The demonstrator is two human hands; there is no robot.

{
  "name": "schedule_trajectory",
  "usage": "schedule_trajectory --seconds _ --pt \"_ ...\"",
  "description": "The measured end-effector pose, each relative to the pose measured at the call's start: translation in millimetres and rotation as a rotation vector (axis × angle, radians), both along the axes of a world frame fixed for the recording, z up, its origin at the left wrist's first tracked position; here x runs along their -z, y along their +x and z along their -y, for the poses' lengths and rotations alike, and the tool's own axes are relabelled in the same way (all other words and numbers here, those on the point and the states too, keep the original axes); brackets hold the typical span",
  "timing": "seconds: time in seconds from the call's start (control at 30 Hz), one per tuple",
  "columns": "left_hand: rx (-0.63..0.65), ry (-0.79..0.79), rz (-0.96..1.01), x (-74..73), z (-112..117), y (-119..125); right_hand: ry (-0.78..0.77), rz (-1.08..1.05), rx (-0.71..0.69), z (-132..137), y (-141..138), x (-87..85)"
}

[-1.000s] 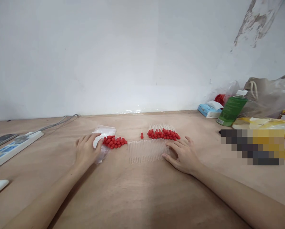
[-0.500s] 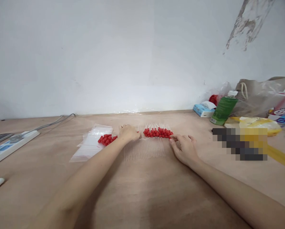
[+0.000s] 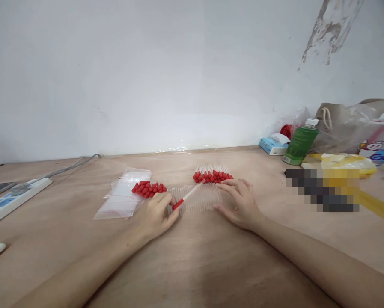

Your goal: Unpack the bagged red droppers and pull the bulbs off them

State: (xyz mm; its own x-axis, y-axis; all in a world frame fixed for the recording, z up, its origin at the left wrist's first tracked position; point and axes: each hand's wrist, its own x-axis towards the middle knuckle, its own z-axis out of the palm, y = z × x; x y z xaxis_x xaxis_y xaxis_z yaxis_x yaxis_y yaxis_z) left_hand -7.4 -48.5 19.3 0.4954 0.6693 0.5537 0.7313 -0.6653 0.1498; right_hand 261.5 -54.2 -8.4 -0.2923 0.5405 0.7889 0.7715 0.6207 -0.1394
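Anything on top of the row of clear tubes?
A red-capped tube, held in the left hand, slants over the clear tubes; contact unclear. The right hand is at their right end; whatever lies beneath either hand is covered.

Looks like a plain indoor work corner, at home or in some small workroom; hard to say which. Suggests this through a wood-coloured tabletop [image 3: 179, 265] set against a white wall [image 3: 114, 77] with a flaking patch [image 3: 333, 32] at upper right. Leans towards everyday living on the right, with a blue tissue pack [image 3: 270, 146], a white-capped green bottle [image 3: 300, 144], a beige bag [image 3: 344, 112] and a crumpled yellow plastic bag [image 3: 349, 163]. Adds a white power strip [image 3: 21, 197] with a grey cable [image 3: 70, 170] on the left. Hints at laboratory ware in the thin clear tubes [image 3: 204, 199] and red bulbs [image 3: 150, 189] at centre.
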Motion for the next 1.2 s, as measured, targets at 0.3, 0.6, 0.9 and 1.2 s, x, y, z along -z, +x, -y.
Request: schedule_trajectory --seconds 0.3,0.6,0.9,1.2 --pt "0.304 0.099 0.158 21.2 8 2 0.014 0.129 -0.181 16 -31 2.6" --pt "0.287 0.085 0.125 25.4 3 8 -0.007 0.177 -0.171 4 -34 7.6" --pt "0.285 0.048 -0.047 17.3 8 9 0.005 0.23 -0.228 14 -32 -3.9" --pt "0.298 0.025 -0.054 17.5 10 1 -0.004 0.25 -0.254 16 -23 -1.9"
